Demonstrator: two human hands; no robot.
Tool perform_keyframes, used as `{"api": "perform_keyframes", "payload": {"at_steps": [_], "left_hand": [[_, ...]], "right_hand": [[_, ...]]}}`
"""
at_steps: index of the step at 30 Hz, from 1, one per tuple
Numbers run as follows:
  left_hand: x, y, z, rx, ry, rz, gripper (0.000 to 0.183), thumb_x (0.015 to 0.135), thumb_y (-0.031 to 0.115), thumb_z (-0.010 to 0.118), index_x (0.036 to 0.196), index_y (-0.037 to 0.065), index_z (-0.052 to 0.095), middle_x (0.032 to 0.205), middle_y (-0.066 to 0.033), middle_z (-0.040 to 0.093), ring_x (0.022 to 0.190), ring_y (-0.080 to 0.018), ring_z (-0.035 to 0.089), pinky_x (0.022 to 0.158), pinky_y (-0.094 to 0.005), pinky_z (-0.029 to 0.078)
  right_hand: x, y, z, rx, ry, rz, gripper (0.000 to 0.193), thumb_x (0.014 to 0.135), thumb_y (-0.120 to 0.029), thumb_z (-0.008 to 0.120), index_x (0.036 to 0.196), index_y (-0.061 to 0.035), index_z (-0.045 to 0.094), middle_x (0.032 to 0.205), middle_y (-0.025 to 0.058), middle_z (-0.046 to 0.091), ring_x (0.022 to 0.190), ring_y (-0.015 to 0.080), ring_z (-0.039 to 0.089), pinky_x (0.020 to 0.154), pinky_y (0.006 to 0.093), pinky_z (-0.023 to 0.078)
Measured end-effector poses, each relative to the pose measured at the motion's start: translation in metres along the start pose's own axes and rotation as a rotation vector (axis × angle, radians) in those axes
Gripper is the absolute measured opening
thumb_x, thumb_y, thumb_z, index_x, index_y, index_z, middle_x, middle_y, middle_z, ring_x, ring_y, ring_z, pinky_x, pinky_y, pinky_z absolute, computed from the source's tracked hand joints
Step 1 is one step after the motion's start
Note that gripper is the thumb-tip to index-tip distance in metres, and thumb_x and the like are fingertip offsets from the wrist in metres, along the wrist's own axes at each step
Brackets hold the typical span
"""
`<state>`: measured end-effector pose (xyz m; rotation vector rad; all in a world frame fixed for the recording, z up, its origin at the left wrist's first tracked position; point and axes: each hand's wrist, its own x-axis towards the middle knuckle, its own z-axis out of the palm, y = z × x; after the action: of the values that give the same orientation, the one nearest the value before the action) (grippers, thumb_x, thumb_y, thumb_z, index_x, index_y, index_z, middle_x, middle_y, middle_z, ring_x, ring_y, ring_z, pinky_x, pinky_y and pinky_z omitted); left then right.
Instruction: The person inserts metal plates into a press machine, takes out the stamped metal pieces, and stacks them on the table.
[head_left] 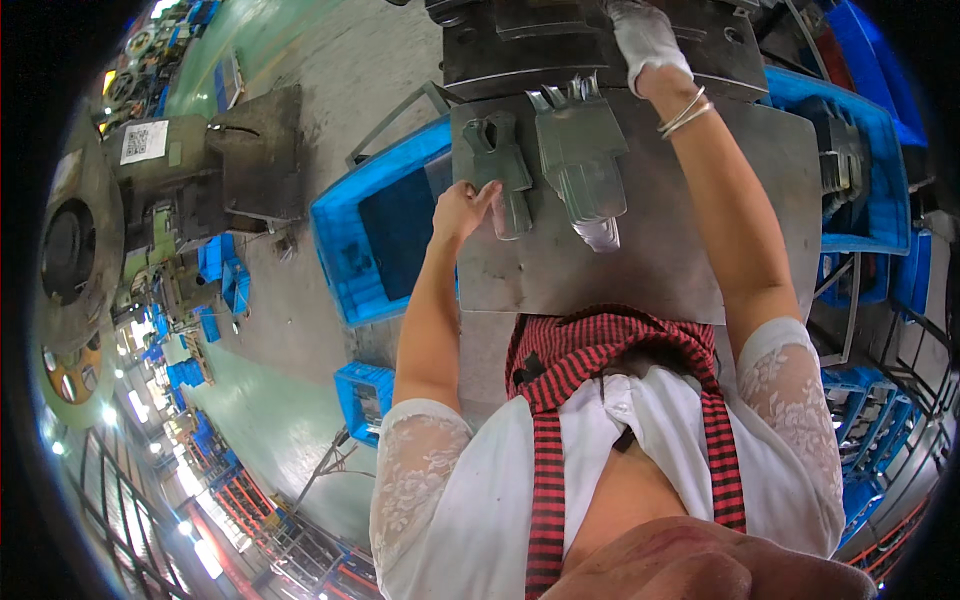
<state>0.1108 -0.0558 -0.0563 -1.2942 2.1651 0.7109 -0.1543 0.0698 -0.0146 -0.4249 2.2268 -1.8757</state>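
My left hand (pixel 463 210) is bare and at the left edge of the steel table. Its fingers are curled and its thumb lies over the edge of a flat metal part (pixel 510 212) in a small overlapping pile. To the right of that pile lies a fanned stack of similar flat metal parts (pixel 585 180), with narrow tabs at the far end. My right hand (pixel 645 45), in a white glove, reaches far forward to the dark metal die of a machine (pixel 500 60). Its fingertips run to the top edge of the picture, so their grip is hidden.
The steel table (pixel 620 285) stands right before me. A blue bin (pixel 345 275) is at its left, and another blue bin (pixel 880 235) with metal parts at its right. A smaller blue crate (pixel 362 400) is lower left. Other machinery (pixel 180 170) stands far left.
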Motion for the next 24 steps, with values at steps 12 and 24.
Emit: {"api": "perform_keyframes", "payload": {"at_steps": [12,24], "left_hand": [[-0.032,0.062,-0.04,-1.246,0.176,0.532,0.022,0.079,0.024,0.058,0.079,0.003,0.053,0.063,0.0015,0.05,0.049,-0.0057,0.043,0.044,-0.0205,0.032],[-0.005,0.121,-0.03,-1.569,0.116,0.623,0.018,0.08,0.023,0.057,0.079,0.007,0.05,0.066,0.0005,0.053,0.05,-0.0078,0.048,0.044,-0.0216,0.038]], "right_hand": [[-0.106,0.058,-0.065,-0.072,-0.359,-0.089,0.025,0.078,-0.02,0.054,0.1,-0.0108,0.057,0.085,0.0119,0.061,0.077,0.0249,0.058,0.067,0.0296,0.046],[-0.101,0.053,-0.044,-0.216,-0.303,-0.119,0.029,0.075,-0.023,0.061,0.1,-0.009,0.056,0.076,0.0118,0.061,0.067,0.027,0.058,0.062,0.0314,0.046]]}}
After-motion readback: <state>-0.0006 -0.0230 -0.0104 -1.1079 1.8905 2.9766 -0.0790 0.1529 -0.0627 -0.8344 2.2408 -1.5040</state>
